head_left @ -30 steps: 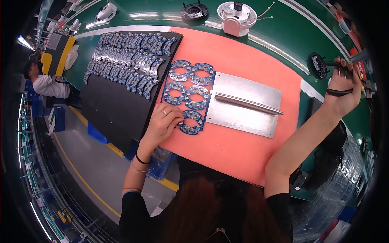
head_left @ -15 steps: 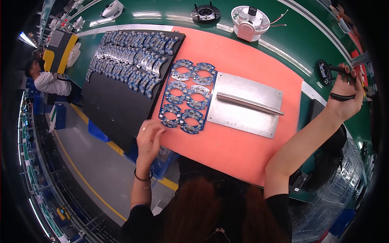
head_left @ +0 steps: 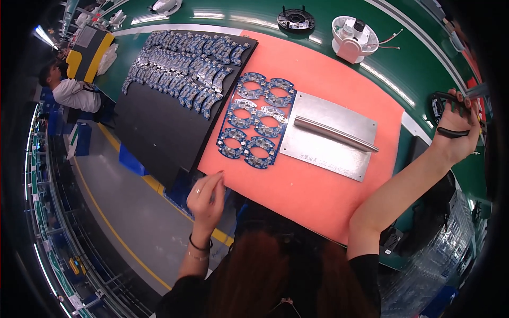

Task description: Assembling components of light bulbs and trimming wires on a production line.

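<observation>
Over the front left corner of the orange mat point(head_left: 328, 212) is my left hand point(head_left: 205, 199), its fingers curled toward the thumb with nothing visible in them. A blue panel of joined ring-shaped circuit boards point(head_left: 233, 142) lies flat just beyond it. Against the panel's right side sits a metal plate point(head_left: 339, 156) with a rod-like handle point(head_left: 336, 134) across it. Out at the far right, my right hand point(head_left: 460, 119) is raised and closed on black-handled pliers point(head_left: 452, 133). Their jaws are not clearly visible.
A black board point(head_left: 154, 127) at the left carries rows of separated curved circuit boards point(head_left: 169, 63). Behind the mat, a black round part point(head_left: 296, 19) and a white round housing with wires point(head_left: 354, 38) stand on the green bench point(head_left: 222, 16). A person point(head_left: 77, 95) sits far left.
The view has shifted, so the bench things appear farther right. My left hand has drawn back from the panel toward the mat's front edge. My right hand still holds the pliers.
</observation>
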`<state>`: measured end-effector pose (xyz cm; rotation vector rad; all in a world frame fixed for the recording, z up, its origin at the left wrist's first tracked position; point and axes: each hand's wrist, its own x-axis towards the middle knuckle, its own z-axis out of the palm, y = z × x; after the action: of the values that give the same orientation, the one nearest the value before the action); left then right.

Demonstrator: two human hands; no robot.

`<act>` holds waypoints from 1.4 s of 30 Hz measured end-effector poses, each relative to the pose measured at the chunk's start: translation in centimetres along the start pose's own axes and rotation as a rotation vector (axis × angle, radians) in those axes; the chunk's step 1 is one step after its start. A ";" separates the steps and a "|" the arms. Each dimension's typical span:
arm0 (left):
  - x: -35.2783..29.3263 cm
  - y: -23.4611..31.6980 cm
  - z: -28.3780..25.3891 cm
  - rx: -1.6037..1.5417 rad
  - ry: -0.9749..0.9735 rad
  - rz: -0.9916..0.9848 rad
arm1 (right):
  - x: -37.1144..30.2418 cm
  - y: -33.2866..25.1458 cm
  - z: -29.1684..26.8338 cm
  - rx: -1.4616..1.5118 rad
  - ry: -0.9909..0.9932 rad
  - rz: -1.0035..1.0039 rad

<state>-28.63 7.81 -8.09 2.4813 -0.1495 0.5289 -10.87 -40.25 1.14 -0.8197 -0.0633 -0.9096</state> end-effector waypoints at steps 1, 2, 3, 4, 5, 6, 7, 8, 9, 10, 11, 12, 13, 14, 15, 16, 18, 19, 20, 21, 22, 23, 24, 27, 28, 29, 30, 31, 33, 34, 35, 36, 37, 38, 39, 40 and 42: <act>1.8 0.2 0.7 -0.003 -0.002 0.003 | -0.1 -0.2 0.0 -0.002 0.002 -0.004; 3.8 0.4 1.5 -0.003 -0.053 0.120 | -0.2 -0.5 -0.1 0.007 -0.020 0.006; 5.3 0.4 2.2 -0.002 -0.104 0.238 | -0.2 -0.8 -0.2 0.016 -0.042 0.014; 6.3 0.1 2.6 -0.003 -0.099 0.246 | -0.3 -0.8 0.0 0.020 -0.042 0.006; 7.0 -0.5 3.0 -0.009 -0.183 0.264 | -0.6 -0.8 0.3 0.014 -0.043 -0.004; 7.4 -1.0 3.4 -0.014 -0.267 0.282 | -0.8 -0.9 0.6 0.007 -0.043 -0.013; 7.4 -1.2 3.7 -0.039 -0.307 0.230 | -1.0 -1.0 0.9 0.004 -0.037 -0.019; 7.7 -1.4 3.6 -0.041 -0.312 0.237 | -1.2 -1.1 1.3 -0.004 -0.008 -0.043; 8.1 -1.7 3.5 -0.024 -0.343 0.280 | -1.3 -1.1 1.3 -0.012 0.021 -0.065; 8.3 -1.7 3.6 -0.010 -0.372 0.322 | -1.1 -1.4 0.9 -0.016 0.024 -0.068; 8.4 -1.8 3.8 -0.013 -0.375 0.325 | -0.8 -1.7 0.3 -0.004 0.005 -0.060; 8.4 -1.9 4.0 0.012 -0.387 0.377 | -0.6 -1.9 -0.1 0.008 -0.015 -0.050; 8.5 -2.0 4.2 0.039 -0.397 0.430 | -0.5 -1.9 -0.4 0.009 -0.014 -0.051; 8.6 -2.0 4.2 0.040 -0.397 0.432 | -0.5 -1.9 -0.5 0.010 -0.003 -0.050; 8.8 -2.0 4.1 0.009 -0.386 0.424 | -0.4 -1.9 -0.7 0.011 0.008 -0.048; 8.9 -2.0 3.9 -0.023 -0.378 0.417 | -0.3 -1.9 -0.9 0.010 0.010 -0.048; 8.9 -3.0 3.8 -0.111 -0.399 0.332 | -0.2 -1.9 -1.2 0.032 0.010 -0.049; 8.9 -3.3 3.7 -0.198 -0.416 0.245 | -0.1 -1.9 -1.3 0.032 0.011 -0.049; 8.9 -3.4 3.5 -0.196 -0.416 0.245 | -0.1 -2.0 -1.3 0.027 0.002 -0.046; 8.8 -3.3 3.3 -0.159 -0.379 0.248 | -0.1 -2.0 -1.3 0.021 -0.006 -0.044; 8.8 -3.2 3.2 -0.123 -0.341 0.252 | -0.1 -2.0 -1.3 0.021 -0.006 -0.045; 8.8 -3.2 3.1 -0.123 -0.341 0.252 | -0.1 -1.9 -1.3 0.032 0.005 -0.043; 8.9 -3.2 3.1 -0.094 -0.316 0.276 | -0.1 -1.9 -1.3 0.043 0.016 -0.041; 9.0 -3.1 3.0 -0.068 -0.301 0.301 | -0.3 -1.7 -0.7 0.016 0.028 -0.052; 9.1 -2.9 3.1 -0.076 -0.311 0.306 | -0.3 -1.6 -0.7 0.016 0.028 -0.052; 9.2 -2.8 3.2 -0.076 -0.310 0.306 | -0.3 -1.5 -0.6 0.026 0.029 -0.051; 9.5 -2.6 3.3 -0.079 -0.328 0.331 | -0.3 -1.5 -0.6 0.035 0.029 -0.050; 9.7 -2.5 3.3 -0.081 -0.347 0.358 | -0.3 -1.4 -0.6 0.037 0.029 -0.053; 9.8 -2.7 3.4 -0.071 -0.363 0.367 | -0.3 -1.4 -0.4 0.024 0.021 -0.049; 9.8 -2.8 3.4 -0.060 -0.383 0.373 | -0.4 -1.3 -0.2 0.024 0.021 -0.050; 9.9 -2.8 3.4 -0.061 -0.382 0.374 | -0.6 -1.3 0.1 0.011 0.026 -0.059; 10.0 -2.6 3.4 -0.064 -0.386 0.372 | -0.6 -1.4 0.3 -0.002 0.031 -0.068; 10.0 -2.5 3.4 -0.064 -0.392 0.369 | -0.7 -1.4 0.2 0.000 0.032 -0.068; 9.9 -2.6 3.4 -0.062 -0.391 0.370 | -0.7 -1.3 0.1 0.000 0.028 -0.064; 9.8 -2.7 3.5 -0.058 -0.386 0.373 | -0.7 -1.3 0.0 -0.001 0.024 -0.060; 9.7 -2.9 3.6 -0.056 -0.378 0.377 | -0.7 -1.4 -0.1 0.000 0.023 -0.061; 9.4 -3.3 3.9 -0.091 -0.357 0.367 | -0.6 -1.5 -0.2 0.008 0.008 -0.053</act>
<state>-17.96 8.44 -8.92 2.4460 -0.7625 0.2103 -12.42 -40.51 1.65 -0.8104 -0.0820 -0.9615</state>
